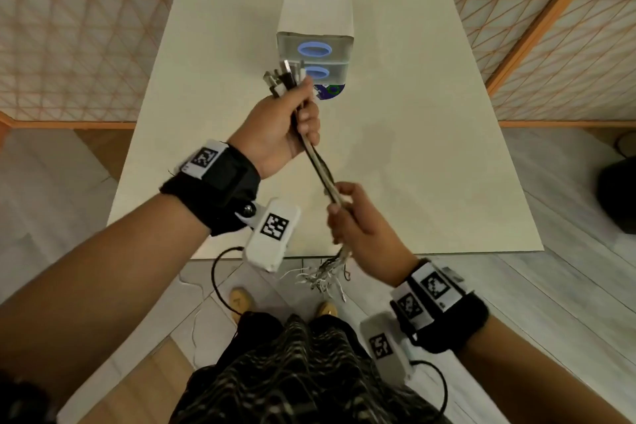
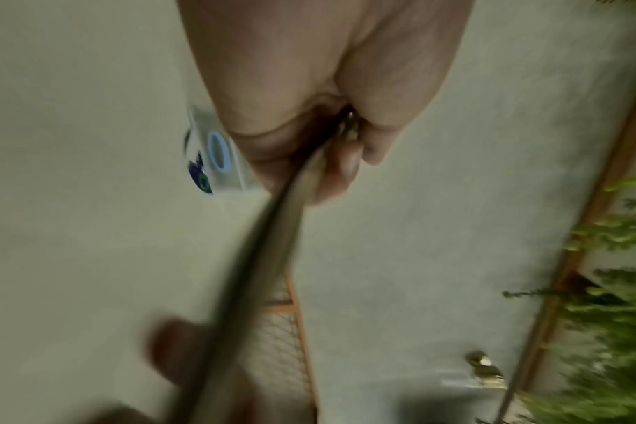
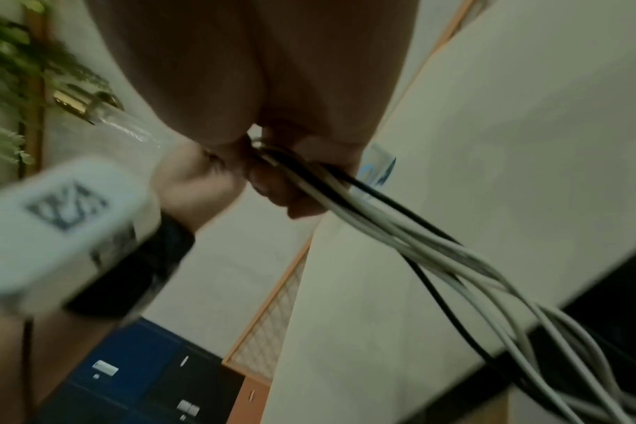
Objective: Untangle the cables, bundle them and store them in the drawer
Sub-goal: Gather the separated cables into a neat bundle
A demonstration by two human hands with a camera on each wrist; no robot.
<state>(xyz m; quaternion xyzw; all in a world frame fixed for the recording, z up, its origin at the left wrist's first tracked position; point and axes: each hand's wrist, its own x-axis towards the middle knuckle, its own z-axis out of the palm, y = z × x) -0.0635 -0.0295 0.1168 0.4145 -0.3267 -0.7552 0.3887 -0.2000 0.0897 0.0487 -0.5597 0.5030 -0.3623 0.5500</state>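
Note:
A bunch of white and black cables [image 1: 318, 163] runs taut between my two hands above the cream table [image 1: 430, 148]. My left hand [image 1: 292, 113] grips the bunch just below its plugs [image 1: 284, 77], which stick up past my fist. My right hand [image 1: 344, 213] is curled round the bunch lower down, near the table's front edge. The loose cable ends [image 1: 327, 274] hang tangled below that hand. In the right wrist view the cables [image 3: 400, 229] trail out of my right hand [image 3: 291, 178]. The small drawer unit [image 1: 315, 27] with blue ring handles stands at the table's back, drawers closed.
Orange lattice screens [image 1: 69, 52] stand behind and beside the table. A round printed disc [image 1: 328, 91] lies in front of the drawer unit. A dark object [image 1: 619, 196] sits on the floor at the right. My feet [image 1: 241, 299] are at the table's front edge.

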